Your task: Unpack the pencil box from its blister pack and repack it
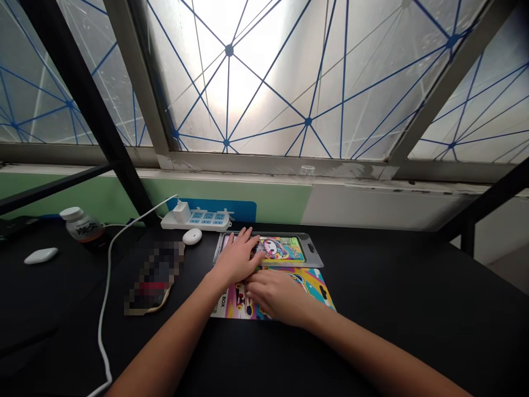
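A clear plastic blister pack [313, 253] with a bright cartoon-printed insert lies on the black desk, its long side toward the window. My left hand [237, 259] rests on its left part, fingers spread, palm down. Nearer to me, a colourful printed card [320, 284] lies against the pack's near edge, with "BOX" lettering at its left. On the card is my right hand [281, 295], fingers bent and held together. Its fingertips are tucked down by the left hand's thumb side, so what they pinch, if anything, is hidden.
To the left are a white power strip [202, 219] with a plugged-in charger and cable [108, 286], a round white case [192, 237], a blurred-out flat item [155, 281], a white-capped bottle [80, 226] and a white mouse-shaped object [41, 256]. Dark metal bars slant at both sides.
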`<state>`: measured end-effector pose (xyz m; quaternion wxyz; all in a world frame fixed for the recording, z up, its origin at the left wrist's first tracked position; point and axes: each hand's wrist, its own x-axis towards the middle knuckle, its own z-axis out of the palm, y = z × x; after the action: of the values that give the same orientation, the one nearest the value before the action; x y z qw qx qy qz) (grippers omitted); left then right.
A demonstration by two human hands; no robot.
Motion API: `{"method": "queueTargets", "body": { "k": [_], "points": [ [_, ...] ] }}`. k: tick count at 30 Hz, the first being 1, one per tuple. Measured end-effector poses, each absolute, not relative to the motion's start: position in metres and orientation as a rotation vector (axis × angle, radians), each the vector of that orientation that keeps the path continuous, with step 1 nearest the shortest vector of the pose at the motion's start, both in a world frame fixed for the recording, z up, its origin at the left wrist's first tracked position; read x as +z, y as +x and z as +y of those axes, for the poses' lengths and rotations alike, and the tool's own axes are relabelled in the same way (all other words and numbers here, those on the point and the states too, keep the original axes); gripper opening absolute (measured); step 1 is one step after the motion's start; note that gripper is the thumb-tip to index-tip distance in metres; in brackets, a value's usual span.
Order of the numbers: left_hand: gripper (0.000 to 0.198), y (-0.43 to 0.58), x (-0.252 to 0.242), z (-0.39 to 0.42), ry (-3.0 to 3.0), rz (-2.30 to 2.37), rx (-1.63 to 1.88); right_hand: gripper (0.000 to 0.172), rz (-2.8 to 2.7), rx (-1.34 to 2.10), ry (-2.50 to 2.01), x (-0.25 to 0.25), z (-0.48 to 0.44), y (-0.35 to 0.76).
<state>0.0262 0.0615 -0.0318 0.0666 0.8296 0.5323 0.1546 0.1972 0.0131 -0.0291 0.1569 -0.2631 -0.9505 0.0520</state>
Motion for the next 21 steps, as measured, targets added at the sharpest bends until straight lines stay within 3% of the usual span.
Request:
{"method": "queueTargets", "body": {
  "k": [3,7,12,21],
  "points": [
    [0.047,0.020,-0.029,0.059,2.509,1.617,0.539,0.035,-2.608,0.086,-0.976,-0.013,0.031,0.230],
    [0.047,0.013,-0.027,0.059,2.526,1.622,0.570,0.034,-2.560,0.130,-1.249,0.000,0.079,0.273],
    [0.052,0.010,-0.030,0.060,2.538,1.626,0.589,0.058,-2.676,0.326,-1.329,-0.002,0.122,0.292],
    [0.065,-0.010,-0.017,0.063,2.556,1.673,0.763,0.045,-2.553,-0.035,-1.285,-0.002,0.102,0.278]
  ]
}}
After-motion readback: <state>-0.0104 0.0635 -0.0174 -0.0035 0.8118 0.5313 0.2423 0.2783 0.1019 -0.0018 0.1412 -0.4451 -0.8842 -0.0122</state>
